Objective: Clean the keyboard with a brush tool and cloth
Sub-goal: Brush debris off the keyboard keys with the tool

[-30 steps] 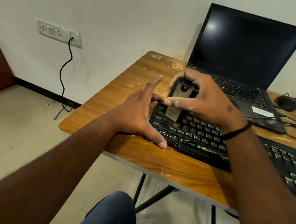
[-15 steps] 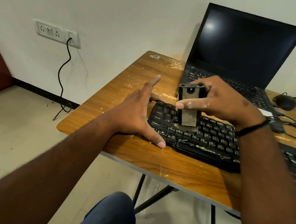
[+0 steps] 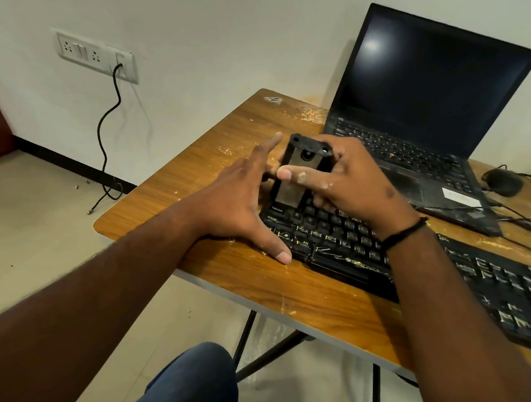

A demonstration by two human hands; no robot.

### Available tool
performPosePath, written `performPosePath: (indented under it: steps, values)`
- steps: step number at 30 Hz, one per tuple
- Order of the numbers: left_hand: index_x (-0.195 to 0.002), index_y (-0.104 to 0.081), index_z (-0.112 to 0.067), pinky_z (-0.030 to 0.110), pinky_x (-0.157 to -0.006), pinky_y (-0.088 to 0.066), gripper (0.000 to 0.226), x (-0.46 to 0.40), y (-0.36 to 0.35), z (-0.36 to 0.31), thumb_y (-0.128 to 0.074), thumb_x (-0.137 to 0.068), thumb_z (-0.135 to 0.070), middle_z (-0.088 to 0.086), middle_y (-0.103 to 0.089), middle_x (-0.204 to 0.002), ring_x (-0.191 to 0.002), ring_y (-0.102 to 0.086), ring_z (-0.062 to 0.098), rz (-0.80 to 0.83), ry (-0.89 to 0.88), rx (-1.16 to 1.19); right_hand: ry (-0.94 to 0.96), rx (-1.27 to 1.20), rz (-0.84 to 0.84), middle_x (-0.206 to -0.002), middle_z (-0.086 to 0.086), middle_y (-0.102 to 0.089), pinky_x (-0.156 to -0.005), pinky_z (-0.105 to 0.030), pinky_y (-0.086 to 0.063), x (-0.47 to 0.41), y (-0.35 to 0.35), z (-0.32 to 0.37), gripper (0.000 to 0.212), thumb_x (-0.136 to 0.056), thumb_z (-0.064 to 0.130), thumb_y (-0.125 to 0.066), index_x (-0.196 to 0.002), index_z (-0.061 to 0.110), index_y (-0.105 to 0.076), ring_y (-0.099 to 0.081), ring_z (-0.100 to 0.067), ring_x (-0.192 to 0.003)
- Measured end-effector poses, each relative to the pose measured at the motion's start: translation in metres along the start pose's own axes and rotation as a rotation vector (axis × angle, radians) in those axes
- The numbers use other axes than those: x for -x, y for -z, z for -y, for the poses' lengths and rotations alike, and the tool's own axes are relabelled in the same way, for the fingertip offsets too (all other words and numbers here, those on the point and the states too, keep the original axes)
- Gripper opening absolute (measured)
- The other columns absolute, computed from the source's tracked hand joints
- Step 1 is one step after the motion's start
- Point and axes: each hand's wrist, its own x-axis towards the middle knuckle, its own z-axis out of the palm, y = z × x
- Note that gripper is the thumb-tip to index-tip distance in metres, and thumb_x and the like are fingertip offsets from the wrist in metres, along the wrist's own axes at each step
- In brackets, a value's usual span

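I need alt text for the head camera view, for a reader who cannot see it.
A right hand grips a black brush tool upright on the left end of a black keyboard, while the left hand lies spread against that end. An open laptop with a dark screen stands behind on the wooden table.

keyboard (image 3: 359, 243) on table (image 3: 209, 173) | laptop (image 3: 428, 120) behind | mouse (image 3: 500, 182) probably right

brush tool (image 3: 300, 171) back left — seemingly tilted
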Motion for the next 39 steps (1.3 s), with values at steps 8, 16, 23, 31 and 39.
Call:
performPosePath:
  steps: [8, 16, 23, 31, 39]
  values:
    - [-0.157, 0.012, -0.037, 0.039, -0.114, -0.022, 0.16, -0.001, 0.0, 0.003, -0.091, -0.037, -0.063, -0.003, -0.037, -0.153, -0.139, -0.027, 0.013, 0.005, 0.002, 0.007, -0.191, 0.06, 0.04, -0.063, 0.009, -0.059, -0.047, -0.008, -0.039, 0.006, 0.04, -0.014, 0.022, -0.085, 0.027, -0.074, -0.084, 0.011, -0.058, -0.055, 0.004, -0.05]
    - [-0.155, 0.01, -0.043, 0.054, -0.118, -0.025, 0.159, -0.002, -0.001, 0.002, -0.096, -0.039, -0.059, -0.003, -0.017, -0.165, -0.15, -0.019, 0.027, -0.001, 0.006, -0.002, -0.039, 0.009, -0.063, -0.078, -0.009, -0.071, -0.047, -0.02, -0.049, -0.001, -0.007, -0.004, 0.017, -0.087, 0.027, -0.074, -0.095, 0.015, -0.065, -0.063, -0.009, -0.053]
    - [-0.155, 0.012, -0.044, 0.047, -0.117, -0.023, 0.16, -0.001, 0.0, 0.003, -0.095, -0.038, -0.062, -0.003, -0.032, -0.158, -0.146, -0.024, 0.022, 0.008, 0.011, 0.015, -0.11, 0.102, -0.041, -0.074, -0.003, -0.068, -0.046, -0.015, -0.045, 0.002, 0.024, -0.009, 0.024, -0.087, 0.03, -0.074, -0.088, 0.009, -0.062, -0.058, -0.005, -0.05]
    - [-0.155, 0.011, -0.042, 0.043, -0.116, -0.024, 0.161, -0.001, -0.001, 0.003, -0.094, -0.036, -0.064, -0.003, -0.034, -0.155, -0.142, -0.027, 0.017, 0.002, 0.009, 0.016, -0.143, 0.169, -0.064, -0.072, -0.002, -0.067, -0.044, -0.011, -0.041, 0.007, 0.036, -0.016, 0.03, -0.085, 0.034, -0.073, -0.087, 0.006, -0.064, -0.057, 0.002, -0.047]
    - [-0.155, 0.013, -0.044, 0.049, -0.118, -0.022, 0.159, -0.001, 0.0, 0.001, -0.091, -0.036, -0.064, -0.004, -0.026, -0.161, -0.148, -0.02, 0.022, 0.016, 0.019, 0.029, -0.035, 0.134, -0.101, -0.077, -0.01, -0.071, -0.05, -0.024, -0.05, 0.0, 0.015, -0.014, 0.031, -0.086, 0.036, -0.074, -0.088, 0.006, -0.065, -0.065, -0.016, -0.056]
